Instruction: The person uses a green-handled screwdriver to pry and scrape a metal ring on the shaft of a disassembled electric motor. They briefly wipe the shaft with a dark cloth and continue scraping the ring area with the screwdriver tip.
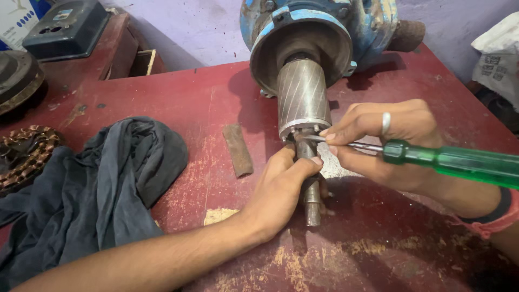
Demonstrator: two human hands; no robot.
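Left hand (281,186) is gripping the rotor shaft (311,197), centre of the red bench (205,103). Right hand (378,140) is pinching the green screwdriver (454,161), tip probing at the rotor (303,97) end; likely prying, needing steady leverage.

We saw a dark red tabletop (189,97), its paint scuffed through to pale tan patches. The motor housing (324,21) was blue, chipped and rust-stained. Its rotor (301,94) was dull grey steel marked with slanted stripes, and the shaft (312,200) was grey-brown. The screwdriver (454,162) had a clear green handle and a silver blade. The rag (97,184) was dark slate grey. A small bar (238,150) was rust brown. The wall (189,27) was pale lilac.
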